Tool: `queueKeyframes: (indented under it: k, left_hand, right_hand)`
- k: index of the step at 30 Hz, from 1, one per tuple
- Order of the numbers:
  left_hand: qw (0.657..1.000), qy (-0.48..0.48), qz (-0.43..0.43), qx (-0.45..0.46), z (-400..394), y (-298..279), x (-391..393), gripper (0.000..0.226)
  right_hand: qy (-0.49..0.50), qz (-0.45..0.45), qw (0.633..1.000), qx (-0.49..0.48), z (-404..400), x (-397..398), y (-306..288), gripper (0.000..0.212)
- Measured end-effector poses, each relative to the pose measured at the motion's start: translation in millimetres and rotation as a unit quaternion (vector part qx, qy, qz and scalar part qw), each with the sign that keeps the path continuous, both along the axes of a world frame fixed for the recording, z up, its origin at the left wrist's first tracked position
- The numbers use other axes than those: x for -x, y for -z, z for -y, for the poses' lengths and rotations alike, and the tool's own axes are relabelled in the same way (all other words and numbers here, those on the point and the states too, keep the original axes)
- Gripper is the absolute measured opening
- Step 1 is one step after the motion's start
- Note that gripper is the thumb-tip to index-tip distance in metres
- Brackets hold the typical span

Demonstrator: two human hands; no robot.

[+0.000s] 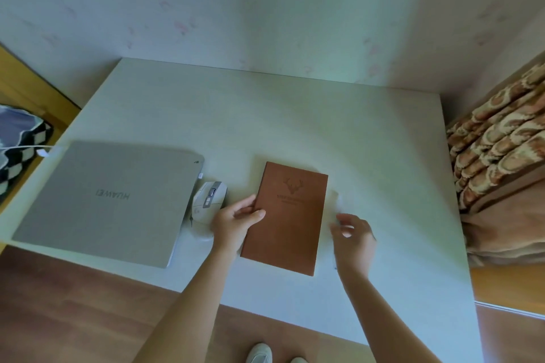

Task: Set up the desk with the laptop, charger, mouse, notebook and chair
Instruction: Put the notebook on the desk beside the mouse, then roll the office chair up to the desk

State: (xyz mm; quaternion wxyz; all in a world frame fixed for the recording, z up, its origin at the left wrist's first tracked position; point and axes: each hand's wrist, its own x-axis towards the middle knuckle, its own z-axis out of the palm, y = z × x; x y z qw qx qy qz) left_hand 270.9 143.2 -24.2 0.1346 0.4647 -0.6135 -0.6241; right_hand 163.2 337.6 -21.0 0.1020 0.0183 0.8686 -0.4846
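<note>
So you're placing the brown notebook (pixel 285 218) right now, and it's lying flat on the white desk (pixel 295 115) a bit right of centre in the frame, its long axis running from the near desk edge up toward the wall, tilted slightly so the top leans to the right. That axis is the thing your next move is hanging on.

Your left hand (pixel 236 222) is gripping the notebook's left long edge, thumb lying on top of the cover and fingers curling along the side, so it's holding the book rather than just resting there. Your right hand (pixel 352 233) is hovering just beside the right long edge, fingers loosely curled and spread, not touching anything as far as I can see, though it's a little blurred. So the left hand is the one actually in contact, and the right is a short reach away on the opposite side.

Watch the left side though: the white mouse (pixel 208 200) is sitting just beside your left hand, squeezed between the notebook and the closed silver Huawei laptop (pixel 109 200) at the left of the frame. There's a white charger cable (pixel 29 147) running off the laptop's far left corner.

I'd say if you're straightening the notebook, nudging it rightward is safer than left, since there's bare desk that way. No chair in view yet.
</note>
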Motion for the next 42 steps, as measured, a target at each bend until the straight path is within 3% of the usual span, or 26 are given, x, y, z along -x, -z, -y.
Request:
queueKeyframes:
  k: [10, 14, 20, 23, 29, 34, 42]
  left_hand:
    - [0.997, 0.027, 0.043, 0.059, 0.8, 4.4, 6.3, 0.044]
    - [0.981, 0.091, 0.08, 0.15, -18.8, -9.3, 9.0, 0.05]
    - [0.891, 0.188, 0.111, 0.398, -63.2, -68.6, -6.7, 0.032]
    - [0.861, 0.224, 0.075, 0.45, -79.2, -99.2, -17.2, 0.031]
    - [0.814, 0.332, -0.005, 0.477, -107.8, -145.7, -49.2, 0.031]
    - [0.778, 0.417, -0.088, 0.461, -145.8, -171.6, -74.7, 0.032]
    - [0.667, 0.531, -0.177, 0.492, -251.2, -202.6, -118.9, 0.035]
  right_hand:
    - [-0.041, 0.019, 0.996, -0.071, 0.0, -1.1, -1.6, 0.02]
    - [-0.088, -0.014, 0.993, -0.081, -14.2, -7.1, -18.7, 0.027]
    - [-0.143, -0.11, 0.973, -0.142, -49.2, -40.3, -74.9, 0.03]
    - [-0.14, -0.168, 0.96, -0.177, -70.7, -65.6, -110.1, 0.031]
    - [-0.094, -0.208, 0.948, -0.22, -116.8, -136.0, -164.7, 0.034]
    - [0.004, -0.19, 0.951, -0.242, -158.6, -207.0, -195.8, 0.037]
    - [0.135, -0.195, 0.929, -0.283, -244.6, -302.6, -221.5, 0.035]
